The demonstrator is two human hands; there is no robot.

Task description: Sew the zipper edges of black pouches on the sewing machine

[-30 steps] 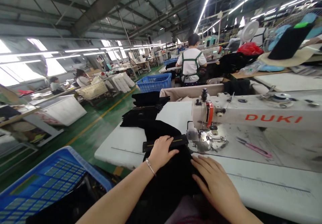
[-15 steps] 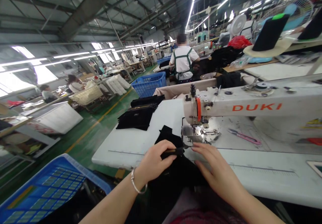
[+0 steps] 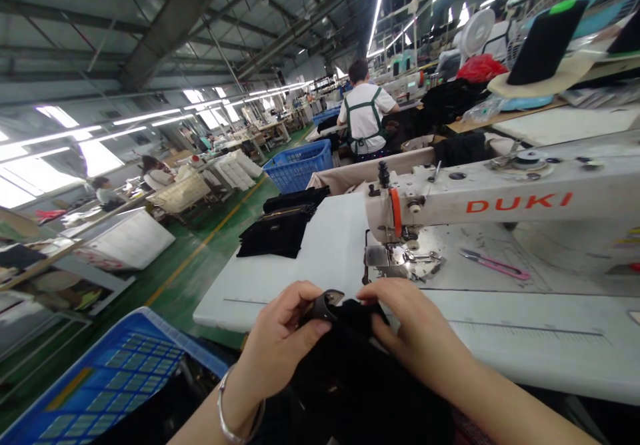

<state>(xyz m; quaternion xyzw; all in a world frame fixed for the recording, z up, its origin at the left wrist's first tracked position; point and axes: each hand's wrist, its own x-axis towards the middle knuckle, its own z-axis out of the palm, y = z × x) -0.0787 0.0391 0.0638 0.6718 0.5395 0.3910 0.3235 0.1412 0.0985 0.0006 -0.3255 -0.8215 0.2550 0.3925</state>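
Observation:
A black fabric piece [image 3: 365, 378] hangs between my two hands at the front edge of the sewing table [image 3: 330, 245]. My left hand [image 3: 285, 338], a silver bangle on its wrist, is closed with thumb and fingers on the piece's curled upper edge. My right hand [image 3: 417, 328] pinches the same edge farther right; its fingertips are partly hidden by the cloth. Just beyond the hands stands a white sewing machine [image 3: 520, 198] with orange lettering; the fabric is apart from its presser foot area [image 3: 405, 258].
Pink-handled thread snips [image 3: 495, 264] lie on the machine bed. Flat black pieces [image 3: 275, 228] are stacked at the table's far left. A blue plastic basket [image 3: 187, 342] stands at lower left, another blue basket [image 3: 300, 165] farther off. A person in a white shirt [image 3: 365, 118] works ahead.
Both hands have drawn the black piece back from the machine toward my body. Its edge is now lifted and curled up, and more of its dark face shows.

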